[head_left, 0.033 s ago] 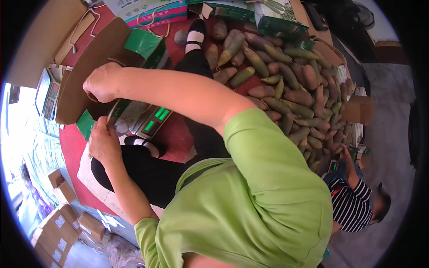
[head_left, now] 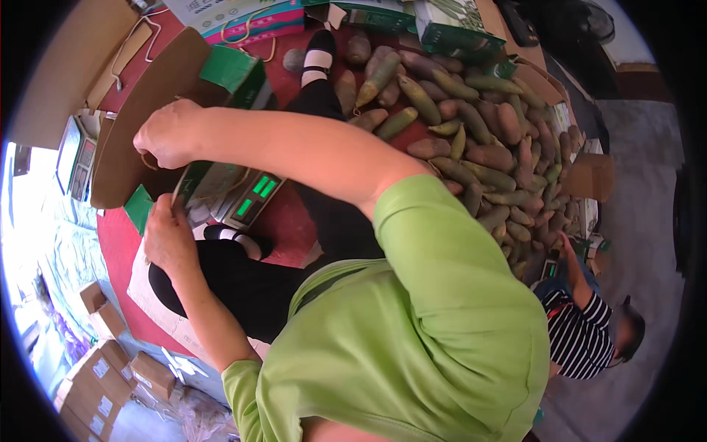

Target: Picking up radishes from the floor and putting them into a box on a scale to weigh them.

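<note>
A green cardboard box (head_left: pixel 234 74) with a brown inside stands in front of me, its flaps raised. My right hand (head_left: pixel 169 134) reaches across over the box with fingers curled closed; a thin tan cord (head_left: pixel 149 160) loops out below them. Nearer to me, my left hand (head_left: pixel 168 237) pinches the edge of the box between thumb and fingers, beside a green flap (head_left: pixel 138 208). A digital scale (head_left: pixel 251 200) with lit green digits sits just right of the box. My right forearm hides part of the box.
A large heap of green and purplish-brown elongated roots (head_left: pixel 471 147) covers the right side of the red mat (head_left: pixel 291 228). Printed cartons (head_left: pixel 460 29) stand at the back. Another scale (head_left: pixel 76 158) is at left, brown boxes (head_left: pixel 96 390) at lower left. A person in stripes (head_left: pixel 578 335) works at right.
The whole view has shifted slightly. My hands keep nearly the same places at the box, and the other person's hand at the heap has moved a little.
</note>
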Available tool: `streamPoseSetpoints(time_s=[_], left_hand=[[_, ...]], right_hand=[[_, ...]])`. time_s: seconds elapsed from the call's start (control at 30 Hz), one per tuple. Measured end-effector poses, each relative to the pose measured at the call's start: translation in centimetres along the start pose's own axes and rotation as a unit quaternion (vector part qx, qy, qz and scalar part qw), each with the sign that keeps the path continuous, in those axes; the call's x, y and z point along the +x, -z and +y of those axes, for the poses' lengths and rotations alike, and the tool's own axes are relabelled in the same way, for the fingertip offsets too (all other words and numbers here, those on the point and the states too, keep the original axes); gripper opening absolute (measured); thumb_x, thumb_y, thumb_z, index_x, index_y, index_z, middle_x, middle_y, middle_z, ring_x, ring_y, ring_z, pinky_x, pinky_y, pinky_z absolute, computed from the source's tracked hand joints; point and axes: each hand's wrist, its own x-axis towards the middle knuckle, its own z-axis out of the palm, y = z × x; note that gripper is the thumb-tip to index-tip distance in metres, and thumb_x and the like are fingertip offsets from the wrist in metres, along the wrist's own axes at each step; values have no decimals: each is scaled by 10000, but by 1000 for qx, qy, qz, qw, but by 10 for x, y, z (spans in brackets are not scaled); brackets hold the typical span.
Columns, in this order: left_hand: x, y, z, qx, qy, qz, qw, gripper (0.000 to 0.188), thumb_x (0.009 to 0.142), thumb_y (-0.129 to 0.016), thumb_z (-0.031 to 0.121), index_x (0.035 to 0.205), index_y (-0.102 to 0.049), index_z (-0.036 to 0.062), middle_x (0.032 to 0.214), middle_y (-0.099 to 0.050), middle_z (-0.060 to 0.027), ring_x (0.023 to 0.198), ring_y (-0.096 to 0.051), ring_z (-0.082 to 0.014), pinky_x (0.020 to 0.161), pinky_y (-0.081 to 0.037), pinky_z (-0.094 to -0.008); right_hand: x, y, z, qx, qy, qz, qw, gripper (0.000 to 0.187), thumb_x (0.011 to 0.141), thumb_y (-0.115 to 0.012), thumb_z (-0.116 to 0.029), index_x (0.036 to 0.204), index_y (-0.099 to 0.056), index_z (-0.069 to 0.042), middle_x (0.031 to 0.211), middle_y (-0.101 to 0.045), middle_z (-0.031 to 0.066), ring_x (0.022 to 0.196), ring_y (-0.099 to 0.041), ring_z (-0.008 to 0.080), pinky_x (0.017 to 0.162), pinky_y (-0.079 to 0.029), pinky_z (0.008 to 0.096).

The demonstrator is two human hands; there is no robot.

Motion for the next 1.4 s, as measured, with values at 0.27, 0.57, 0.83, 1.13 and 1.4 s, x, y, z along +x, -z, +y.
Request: streamPoseSetpoints(time_s=[0.27,0.57,0.83,1.13,1.4], left_hand=[[0,4,-2,-5,-6,17,1000,156,888,-560,298,888,-616,153,838,-656,-63,745,-627,-308,571,-462,-421],[4,-5,-6,13,-8,26,1000,200,875,-591,336,911,-630,143,862,-672,-62,726,-635,-316,558,-464,-417],[5,-8,-9,11,-25,41,999,214,885,-581,327,918,-626,121,856,-672,-81,734,-639,-315,573,-464,-417],[5,-4,-8,23,5,39,999,180,870,-599,308,920,-630,137,849,-671,-77,744,-638,-322,587,-465,-414],[4,5,3,-14,7,13,1000,152,871,-577,287,906,-631,150,886,-659,-73,805,-631,-324,623,-479,-433]], right_hand=[[-164,51,103,334,-93,239,907,254,830,-634,-102,1073,-632,-29,967,-665,68,907,-629,139,808,-506,282],[-433,-94,224,-17,-521,98,848,412,702,-754,-210,1057,-607,-60,1014,-644,167,999,-609,316,865,-481,404],[-529,-199,147,18,-710,-181,680,796,628,-811,-303,1310,-431,-150,1320,-486,104,1245,-442,295,973,-416,482],[-509,-204,152,40,-736,-122,665,781,661,-800,-258,1330,-407,-168,1321,-486,90,1247,-434,293,962,-409,507],[-411,-165,212,212,-458,253,825,825,606,-825,-137,1324,-424,-75,1242,-535,198,1188,-469,360,978,-400,411]])
